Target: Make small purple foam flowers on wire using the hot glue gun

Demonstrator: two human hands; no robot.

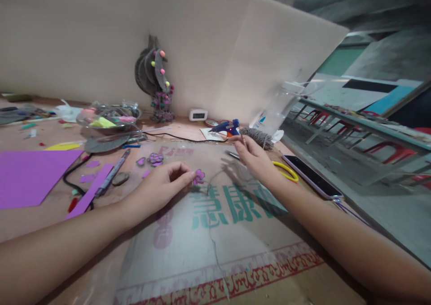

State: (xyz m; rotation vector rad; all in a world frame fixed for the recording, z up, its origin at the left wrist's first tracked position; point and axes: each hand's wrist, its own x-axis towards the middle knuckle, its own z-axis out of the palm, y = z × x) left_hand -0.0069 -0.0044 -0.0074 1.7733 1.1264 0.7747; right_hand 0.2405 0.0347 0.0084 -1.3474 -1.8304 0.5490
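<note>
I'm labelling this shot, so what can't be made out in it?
In the head view:
- Purple flower: partly covered by the left hand.
- Scissors: middle hidden behind the right hand.
- White device: display too small to read.
- Purple sheet: cut off by the left edge.

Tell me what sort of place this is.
Probably a craft workshop: the left hand pinches a small purple flower-shaped piece with grey edging, a blue glue gun lies ahead, and red plastic stools stand to the right.
</note>
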